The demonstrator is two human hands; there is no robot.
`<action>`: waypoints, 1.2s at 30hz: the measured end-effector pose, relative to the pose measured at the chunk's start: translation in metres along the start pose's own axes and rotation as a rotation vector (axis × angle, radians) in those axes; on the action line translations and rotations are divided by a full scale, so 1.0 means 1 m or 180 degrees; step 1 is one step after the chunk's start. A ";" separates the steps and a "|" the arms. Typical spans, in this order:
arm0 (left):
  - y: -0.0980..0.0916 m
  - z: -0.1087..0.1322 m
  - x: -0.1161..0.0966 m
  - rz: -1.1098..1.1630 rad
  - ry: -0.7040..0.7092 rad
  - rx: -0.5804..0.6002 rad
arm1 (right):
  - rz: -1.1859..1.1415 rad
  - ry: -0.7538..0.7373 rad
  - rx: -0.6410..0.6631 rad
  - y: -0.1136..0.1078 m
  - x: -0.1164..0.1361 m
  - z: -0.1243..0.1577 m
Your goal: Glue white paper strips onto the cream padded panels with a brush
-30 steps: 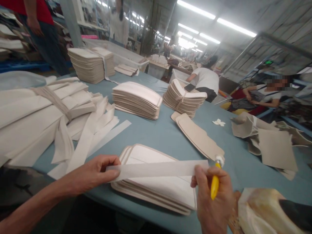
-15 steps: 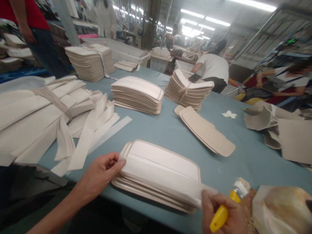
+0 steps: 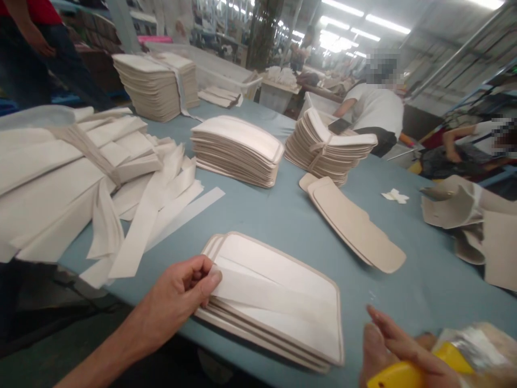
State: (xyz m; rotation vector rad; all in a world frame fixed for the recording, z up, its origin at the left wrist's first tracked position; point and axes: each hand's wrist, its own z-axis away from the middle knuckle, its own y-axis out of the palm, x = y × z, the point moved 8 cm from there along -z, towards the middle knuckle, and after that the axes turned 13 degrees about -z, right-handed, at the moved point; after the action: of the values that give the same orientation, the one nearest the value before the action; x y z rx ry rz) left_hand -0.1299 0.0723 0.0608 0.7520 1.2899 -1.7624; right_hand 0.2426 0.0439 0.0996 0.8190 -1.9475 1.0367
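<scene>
Between thumb and fingers, my left hand (image 3: 188, 291) pinches the left end of a thin pale strip (image 3: 266, 293). The strip lies across the top of a low stack of beige-edged white panels (image 3: 299, 269) near the table's front edge. At the bottom right, my right hand (image 3: 407, 350) is apart from the strip and stack. It holds a yellow-handled brush (image 3: 436, 364), with thumb and forefinger stretched toward the stack. The brush's head is by a pale, stained object at the frame's right edge.
Loose pale strips (image 3: 137, 215) heap on the left of the blue-green table (image 3: 258, 215). Behind stand a panel stack (image 3: 238, 151), a tied stack (image 3: 327, 148) and a taller tied stack (image 3: 153, 89). Beige pieces (image 3: 355, 221) lie right of centre. A person in white (image 3: 375, 108) bends beyond.
My right hand has let go of the strip's right end and moved right with the brush. My left hand still pinches the other end. The view has shifted slightly.
</scene>
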 end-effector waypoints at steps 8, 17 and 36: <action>0.004 0.018 -0.023 0.0320 0.0247 -0.0028 | -0.0626 -0.0794 0.1437 0.150 0.111 0.021; -0.015 0.022 0.003 0.0160 0.0325 -0.1172 | -0.0566 -0.0263 0.1781 0.188 0.100 0.027; -0.010 0.049 0.014 -0.1215 0.1884 -0.2226 | 0.0504 -0.0580 0.2083 0.222 0.093 0.011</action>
State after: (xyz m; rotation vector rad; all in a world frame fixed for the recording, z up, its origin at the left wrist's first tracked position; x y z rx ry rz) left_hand -0.1459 0.0239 0.0686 0.6518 2.4063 -1.2186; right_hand 0.0139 0.1208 0.0912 1.1503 -1.8502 1.7972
